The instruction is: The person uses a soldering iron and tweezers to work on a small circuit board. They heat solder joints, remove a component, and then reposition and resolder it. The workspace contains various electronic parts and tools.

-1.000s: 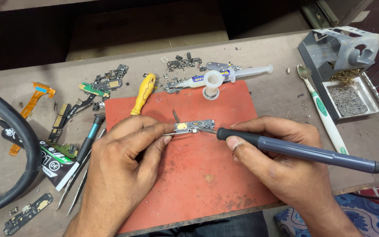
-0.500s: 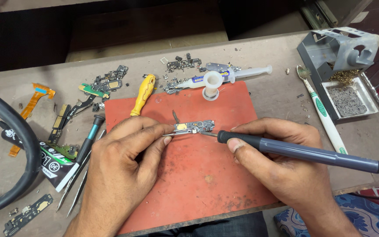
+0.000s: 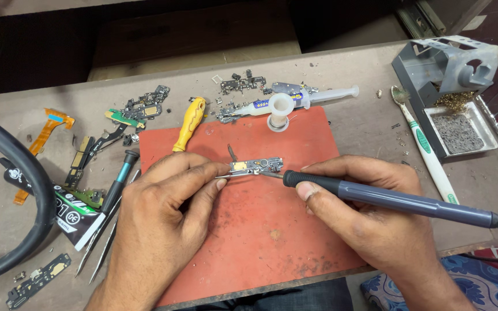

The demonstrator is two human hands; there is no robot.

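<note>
A small circuit board [image 3: 257, 166] lies on the red mat [image 3: 260, 230] near its middle. My left hand [image 3: 157, 224] pinches thin tweezers [image 3: 226, 175] whose tips press on the board's left end. My right hand [image 3: 370, 224] grips a dark blue soldering iron [image 3: 387, 198] like a pen, its cable running off to the right. The iron's metal tip touches the board's right part.
Behind the mat lie a yellow screwdriver [image 3: 190, 122], a white solder spool [image 3: 279, 108], a syringe [image 3: 295, 98] and several loose phone parts [image 3: 139, 109]. A metal iron stand [image 3: 451, 69] with sponge tray and a toothbrush [image 3: 427, 150] sit right. A thick black hose [image 3: 30, 207] curves at left.
The soldering iron's tip has slid slightly along the board; both hands stay in nearly the same place.
</note>
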